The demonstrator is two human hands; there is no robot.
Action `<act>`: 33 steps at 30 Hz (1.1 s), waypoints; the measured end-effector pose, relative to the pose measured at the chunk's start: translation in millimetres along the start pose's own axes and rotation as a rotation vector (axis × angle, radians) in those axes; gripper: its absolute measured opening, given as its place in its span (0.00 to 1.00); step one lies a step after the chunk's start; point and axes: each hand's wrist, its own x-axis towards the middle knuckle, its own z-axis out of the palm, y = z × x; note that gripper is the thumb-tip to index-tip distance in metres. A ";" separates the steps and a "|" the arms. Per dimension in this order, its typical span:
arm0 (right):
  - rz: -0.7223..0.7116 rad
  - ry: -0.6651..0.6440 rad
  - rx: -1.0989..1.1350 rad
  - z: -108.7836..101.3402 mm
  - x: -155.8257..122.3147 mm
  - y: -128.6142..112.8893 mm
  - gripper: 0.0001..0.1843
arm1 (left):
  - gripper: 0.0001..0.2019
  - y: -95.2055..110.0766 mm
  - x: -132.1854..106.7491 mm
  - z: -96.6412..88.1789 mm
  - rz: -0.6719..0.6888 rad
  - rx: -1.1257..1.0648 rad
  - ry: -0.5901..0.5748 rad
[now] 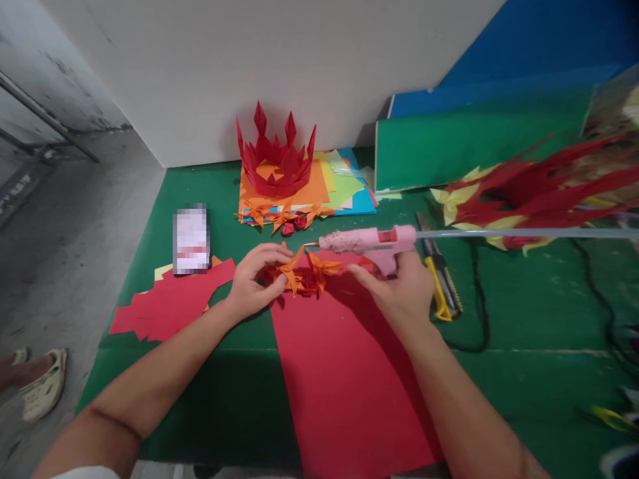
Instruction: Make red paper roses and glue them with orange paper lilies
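My right hand (pixel 407 289) is wrapped round the handle of a pink hot glue gun (pixel 369 241), with a long glue stick (pixel 499 233) trailing from its back to the right. The nozzle points left, just above orange paper flowers (pixel 324 268). My left hand (pixel 258 283) pinches the left end of this band of orange flowers, which also bears a dark red paper rose (pixel 310 285). Beneath the flowers lies a large red paper sheet (pixel 349 372). What the band is fixed to is partly hidden by my fingers.
A red paper crown (pixel 277 163) stands on coloured sheets (pixel 344 179), with loose orange flowers (pixel 282 216) in front. A phone (pixel 191 239) and red paper scraps (pixel 164 303) lie left. A yellow box cutter (pixel 442 286), black cord (pixel 483 313) and red-and-yellow paper piece (pixel 529 193) lie right.
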 end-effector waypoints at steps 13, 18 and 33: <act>0.099 -0.072 0.063 5.3 13.8 22.7 0.16 | 0.14 -0.5 1.0 0.2 0.029 0.043 0.000; 0.031 -0.075 -0.052 6.7 13.8 26.1 0.13 | 0.13 0.2 0.9 0.5 0.019 0.049 -0.023; -0.345 -0.114 0.116 5.6 -2.4 -14.1 0.18 | 0.10 12.8 -1.0 8.4 0.016 0.267 0.010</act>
